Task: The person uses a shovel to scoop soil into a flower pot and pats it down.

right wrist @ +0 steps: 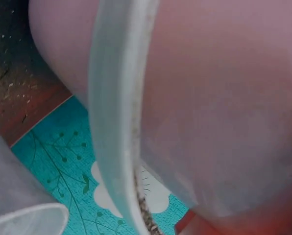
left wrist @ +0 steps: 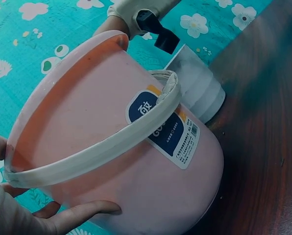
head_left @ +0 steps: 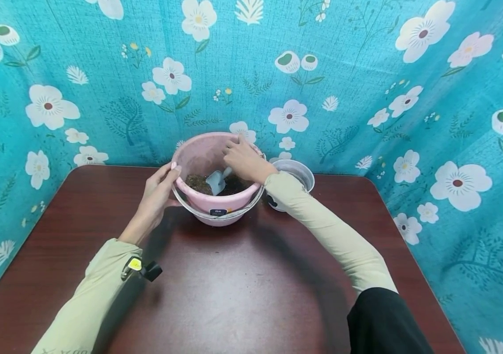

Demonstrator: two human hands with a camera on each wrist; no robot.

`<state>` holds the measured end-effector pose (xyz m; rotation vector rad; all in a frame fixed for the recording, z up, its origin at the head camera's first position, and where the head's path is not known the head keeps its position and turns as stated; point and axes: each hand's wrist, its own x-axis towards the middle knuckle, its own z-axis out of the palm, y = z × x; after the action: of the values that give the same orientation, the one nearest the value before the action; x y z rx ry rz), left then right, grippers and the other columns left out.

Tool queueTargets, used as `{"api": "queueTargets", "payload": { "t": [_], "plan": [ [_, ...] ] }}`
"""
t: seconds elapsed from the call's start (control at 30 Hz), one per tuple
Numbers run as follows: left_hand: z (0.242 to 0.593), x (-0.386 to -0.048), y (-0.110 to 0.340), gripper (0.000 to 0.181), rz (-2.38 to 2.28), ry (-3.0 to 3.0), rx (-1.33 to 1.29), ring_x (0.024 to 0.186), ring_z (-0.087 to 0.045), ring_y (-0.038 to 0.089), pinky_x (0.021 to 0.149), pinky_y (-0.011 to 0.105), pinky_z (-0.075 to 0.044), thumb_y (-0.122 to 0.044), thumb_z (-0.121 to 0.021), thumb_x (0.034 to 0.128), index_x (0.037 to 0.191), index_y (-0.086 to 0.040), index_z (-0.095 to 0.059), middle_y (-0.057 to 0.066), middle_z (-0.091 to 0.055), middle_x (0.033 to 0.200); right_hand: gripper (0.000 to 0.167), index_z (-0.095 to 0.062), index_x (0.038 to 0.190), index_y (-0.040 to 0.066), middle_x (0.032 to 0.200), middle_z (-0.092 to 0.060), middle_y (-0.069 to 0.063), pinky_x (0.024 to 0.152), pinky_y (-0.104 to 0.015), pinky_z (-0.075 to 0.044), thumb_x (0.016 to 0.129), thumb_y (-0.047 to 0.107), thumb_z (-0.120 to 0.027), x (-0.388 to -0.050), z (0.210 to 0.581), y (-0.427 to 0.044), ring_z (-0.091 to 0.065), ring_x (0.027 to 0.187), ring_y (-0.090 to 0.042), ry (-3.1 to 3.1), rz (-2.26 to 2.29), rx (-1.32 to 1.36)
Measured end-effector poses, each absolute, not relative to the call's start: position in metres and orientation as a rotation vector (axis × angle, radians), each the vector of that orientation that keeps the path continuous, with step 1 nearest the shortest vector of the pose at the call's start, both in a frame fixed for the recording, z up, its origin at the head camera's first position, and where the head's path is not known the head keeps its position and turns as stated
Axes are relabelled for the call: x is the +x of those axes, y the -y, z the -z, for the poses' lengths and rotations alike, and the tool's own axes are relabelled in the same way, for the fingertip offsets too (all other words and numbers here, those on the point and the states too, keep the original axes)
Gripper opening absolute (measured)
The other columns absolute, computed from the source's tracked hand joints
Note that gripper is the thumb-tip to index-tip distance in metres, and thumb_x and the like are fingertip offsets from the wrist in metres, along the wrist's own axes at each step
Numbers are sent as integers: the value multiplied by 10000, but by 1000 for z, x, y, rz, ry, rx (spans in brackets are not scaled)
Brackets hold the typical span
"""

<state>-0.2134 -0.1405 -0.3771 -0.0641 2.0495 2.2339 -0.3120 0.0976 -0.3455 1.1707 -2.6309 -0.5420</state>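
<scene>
Bucket [left wrist: 156, 191], smooth pink plastic, round and tapered, on the glossy brown bench [head_left: 233, 275]; white strap handle [left wrist: 94, 153] across its side. Left hand [head_left: 157, 191] has fingers clamped on the rim. Right hand [head_left: 244, 160] reaches over the opposite side; can't tell if its fingers grip anything. Inside: crumbly dark soil [head_left: 195, 183], grey scoop [head_left: 216, 183]. Pale tapered pail [left wrist: 200, 93] beside.

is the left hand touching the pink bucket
Touching. The left wrist view shows the left hand at the pink bucket, one of its fingers lying against the outer wall.
</scene>
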Motion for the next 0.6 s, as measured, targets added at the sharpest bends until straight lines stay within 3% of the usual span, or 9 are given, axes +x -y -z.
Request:
{"api": "queueTargets", "payload": {
  "t": [0.4, 0.6],
  "plan": [
    [376, -213, 141, 662, -2217, -2058, -49, 820, -640, 37, 582, 276, -632, -381, -574, 1058, 1628, -111, -375, 195, -397, 1509, 136, -808, 1048, 97, 1105, -730, -76, 1044, -516, -419, 964, 185, -749, -310, 339, -97, -588, 1142, -269, 2699, 451, 1191],
    [376, -211, 140, 639, -2225, -2063, -29, 832, -616, 25, 581, 274, -631, -370, -568, 1063, 1618, -106, -394, 142, -450, 1380, 171, -836, 1064, 143, 1083, -739, -43, 1069, -502, -393, 893, 143, -827, -308, 335, -102, -558, 1106, -268, 2734, 144, 1311]
  ]
}}
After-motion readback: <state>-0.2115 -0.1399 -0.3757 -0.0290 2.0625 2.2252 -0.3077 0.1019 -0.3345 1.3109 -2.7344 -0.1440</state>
